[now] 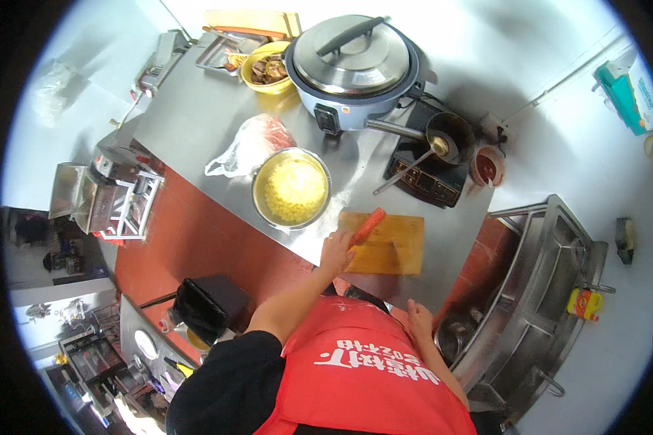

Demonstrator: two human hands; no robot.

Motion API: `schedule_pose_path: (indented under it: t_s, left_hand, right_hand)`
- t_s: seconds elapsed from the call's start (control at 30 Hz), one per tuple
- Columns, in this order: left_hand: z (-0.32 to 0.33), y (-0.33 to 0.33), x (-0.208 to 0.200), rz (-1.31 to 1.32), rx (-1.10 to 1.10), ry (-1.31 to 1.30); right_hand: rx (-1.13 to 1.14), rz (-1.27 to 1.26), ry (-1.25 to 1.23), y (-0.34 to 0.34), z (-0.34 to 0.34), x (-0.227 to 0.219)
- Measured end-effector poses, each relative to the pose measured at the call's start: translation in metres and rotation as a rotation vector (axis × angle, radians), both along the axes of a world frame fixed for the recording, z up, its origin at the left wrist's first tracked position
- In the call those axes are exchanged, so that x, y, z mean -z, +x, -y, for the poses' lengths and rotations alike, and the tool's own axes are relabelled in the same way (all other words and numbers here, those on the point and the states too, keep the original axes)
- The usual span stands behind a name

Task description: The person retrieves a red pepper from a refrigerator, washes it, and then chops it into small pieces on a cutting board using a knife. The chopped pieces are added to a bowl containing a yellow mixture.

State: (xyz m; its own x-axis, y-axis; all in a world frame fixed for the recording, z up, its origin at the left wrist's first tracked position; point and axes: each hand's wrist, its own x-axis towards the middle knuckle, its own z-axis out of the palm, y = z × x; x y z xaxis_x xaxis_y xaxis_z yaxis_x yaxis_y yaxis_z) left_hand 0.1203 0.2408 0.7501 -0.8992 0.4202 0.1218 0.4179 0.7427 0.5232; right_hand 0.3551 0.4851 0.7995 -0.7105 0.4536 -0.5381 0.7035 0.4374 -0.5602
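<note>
My left hand [336, 254] is closed around the lower end of an orange-red carrot [368, 227], which slants up and to the right over the left side of a wooden cutting board [402, 250]. My right hand [418, 320] is low beside my red apron, near the table's front edge. Its fingers look loosely apart, with nothing visible in them. Beyond my left hand stands a metal pot [256, 192] of pale yellow cubes [294, 188] in liquid. Against the pot rests a clear plastic bag [258, 141] with something pinkish inside.
A large lidded cooker [355, 65] stands at the back, beside a yellow bowl [272, 85] of brown chunks. To the right, a dark pan [453, 130] with a ladle [413, 170] sits on a black induction cooker [421, 185]. Farther right is a steel sink [533, 290].
</note>
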Motion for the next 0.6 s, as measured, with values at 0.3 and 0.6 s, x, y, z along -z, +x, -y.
schedule_pose_path:
  t_s: [0.3,0.6]
  left_hand:
    - [-0.005,0.004,0.020,0.321,0.074,0.092]
    - [0.004,-0.006,0.034,0.248,0.038,0.155]
  right_hand:
    - [0.122,-0.030,-0.314,0.003,0.011,-0.006]
    - [-0.023,0.046,-0.306,-0.055,0.038,-0.034]
